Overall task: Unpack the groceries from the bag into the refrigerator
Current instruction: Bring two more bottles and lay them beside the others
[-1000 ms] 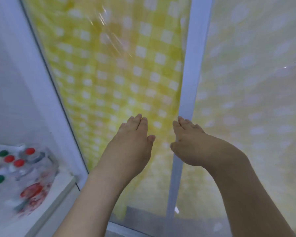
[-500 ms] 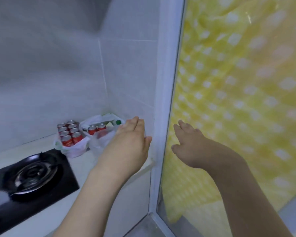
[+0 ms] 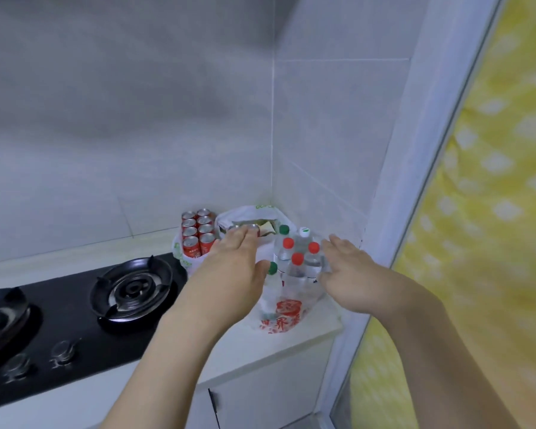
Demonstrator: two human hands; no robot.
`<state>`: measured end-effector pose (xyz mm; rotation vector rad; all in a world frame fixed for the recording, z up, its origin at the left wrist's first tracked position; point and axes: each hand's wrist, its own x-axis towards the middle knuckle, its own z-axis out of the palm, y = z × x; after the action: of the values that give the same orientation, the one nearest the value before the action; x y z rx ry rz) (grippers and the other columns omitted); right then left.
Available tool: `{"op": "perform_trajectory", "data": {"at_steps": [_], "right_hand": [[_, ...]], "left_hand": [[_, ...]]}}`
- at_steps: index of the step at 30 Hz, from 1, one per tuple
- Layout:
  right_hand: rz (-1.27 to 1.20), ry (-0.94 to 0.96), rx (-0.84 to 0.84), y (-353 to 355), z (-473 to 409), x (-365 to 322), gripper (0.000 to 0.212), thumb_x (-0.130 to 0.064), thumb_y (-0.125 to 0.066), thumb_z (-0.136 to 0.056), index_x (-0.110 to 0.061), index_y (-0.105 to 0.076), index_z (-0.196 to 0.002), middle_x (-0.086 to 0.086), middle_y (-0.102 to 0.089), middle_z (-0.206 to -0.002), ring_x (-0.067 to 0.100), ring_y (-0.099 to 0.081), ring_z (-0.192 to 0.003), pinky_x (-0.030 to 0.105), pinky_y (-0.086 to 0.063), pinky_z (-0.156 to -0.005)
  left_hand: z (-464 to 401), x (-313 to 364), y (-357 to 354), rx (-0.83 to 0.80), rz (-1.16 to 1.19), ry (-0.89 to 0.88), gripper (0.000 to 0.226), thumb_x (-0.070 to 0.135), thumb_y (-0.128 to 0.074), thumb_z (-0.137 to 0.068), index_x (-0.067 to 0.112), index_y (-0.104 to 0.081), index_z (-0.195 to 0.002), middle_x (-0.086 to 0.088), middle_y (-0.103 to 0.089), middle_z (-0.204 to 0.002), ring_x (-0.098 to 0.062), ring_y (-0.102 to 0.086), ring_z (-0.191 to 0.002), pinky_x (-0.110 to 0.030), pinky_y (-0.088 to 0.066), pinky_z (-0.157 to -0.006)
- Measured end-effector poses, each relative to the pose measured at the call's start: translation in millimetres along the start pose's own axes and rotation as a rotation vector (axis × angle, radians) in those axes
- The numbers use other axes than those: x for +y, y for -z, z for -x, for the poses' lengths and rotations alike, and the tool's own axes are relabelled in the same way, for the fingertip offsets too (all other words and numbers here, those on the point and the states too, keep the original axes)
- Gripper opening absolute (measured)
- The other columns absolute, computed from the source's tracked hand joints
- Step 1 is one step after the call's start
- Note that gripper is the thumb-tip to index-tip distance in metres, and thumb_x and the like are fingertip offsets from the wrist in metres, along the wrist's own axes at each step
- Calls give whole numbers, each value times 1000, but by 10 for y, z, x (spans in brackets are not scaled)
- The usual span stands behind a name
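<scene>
A clear bag (image 3: 287,300) of capped water bottles (image 3: 296,264) stands on the table (image 3: 316,331) corner, seemingly parked there for unpacking, red cans (image 3: 197,235) just behind. The left hand (image 3: 234,274) and right hand (image 3: 348,278) flank it, fingers straight and spread, holding nothing; contact is unclear.

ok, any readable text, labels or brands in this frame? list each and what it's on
Nothing reads cleanly.
Red print on the clear bag of bottles: characters, too blurred to quote.
Green lettering on the white bag's rim: too small to read.
White markings on the red cans: brand not legible.
Bottle labels: unreadable.
</scene>
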<state>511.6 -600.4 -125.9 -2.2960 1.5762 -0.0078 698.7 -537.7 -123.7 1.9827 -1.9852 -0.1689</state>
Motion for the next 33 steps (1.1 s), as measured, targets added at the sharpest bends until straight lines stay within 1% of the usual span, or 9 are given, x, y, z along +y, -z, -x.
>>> {"op": "perform_trajectory", "data": {"at_steps": [4,8,14,17,21,25,28,30,33], "right_hand": [[-74,45,-18,-28,-491,266,64,-28,-33,-101,-18,-1,-156,-1,4,-163,15,1,-150,32,-4,-121],[-125,56,-47,-134,-950,413,64,-27,-39,-99,-18,-9,-155,1,-14,-161,20,-21,-146,33,-22,-117],[-121,16,-114,-393,-1600,446,47,-35,-41,-99,-24,-28,-143,6,-45,-140,27,-48,-123,37,-43,-93],[-114,-17,-118,-542,-1892,468,41,-35,-43,-96,-25,-37,-136,5,-55,-129,27,-54,-115,38,-47,-90],[-119,-64,-109,-737,-2218,542,25,-35,-49,-92,-27,-50,-115,2,-62,-105,24,-60,-93,39,-52,-83],[-103,-65,-110,-934,-2475,627,8,-33,-52,-85,-27,-50,-90,1,-58,-87,24,-59,-81,31,-45,-63],[-76,-59,-114,-1008,-2613,661,30,-30,-56,-85,-24,-36,-63,-3,-50,-73,23,-54,-73,27,-31,-51],[-53,-62,-137,-1008,-2660,671,32,-32,-58,-86,-24,-38,-62,-6,-50,-67,22,-52,-69,27,-34,-54],[-51,-46,-148,-1015,-2686,696,24,-34,-59,-87,-23,-46,-70,-6,-56,-71,20,-54,-70,28,-38,-57]], "left_hand": [[-389,-54,-194,-29,30,61,64,41,-35,-103,19,-8,-157,4,-5,-164,-12,-3,-151,-27,-9,-119],[-699,-212,-456,-100,45,129,64,42,-36,-103,18,-9,-156,2,-8,-164,-15,-6,-151,-29,-10,-119],[-1218,-571,-839,-188,44,147,64,42,-41,-102,14,-18,-155,0,-12,-163,-18,-9,-150,-30,-12,-118],[-1471,-767,-1090,-261,62,130,64,44,-45,-100,15,-24,-153,-2,-20,-161,-21,-17,-147,-32,-17,-117],[-1725,-950,-1457,-385,118,129,74,50,-50,-96,18,-20,-155,0,-18,-162,-19,-17,-148,-31,-17,-118],[-1861,-1012,-1673,-455,175,154,62,46,-56,-94,15,-40,-144,-2,-39,-150,-20,-33,-137,-29,-30,-108],[-1889,-1023,-1739,-450,204,163,54,43,-59,-92,16,-50,-138,0,-47,-144,-19,-41,-132,-30,-35,-106],[-1887,-1023,-1800,-443,225,165,46,41,-62,-90,16,-58,-128,0,-54,-135,-19,-48,-124,-33,-41,-103],[-1889,-1042,-1902,-418,295,195,34,39,-66,-87,23,-62,-117,6,-63,-115,-15,-57,-103,-32,-48,-92]]}}
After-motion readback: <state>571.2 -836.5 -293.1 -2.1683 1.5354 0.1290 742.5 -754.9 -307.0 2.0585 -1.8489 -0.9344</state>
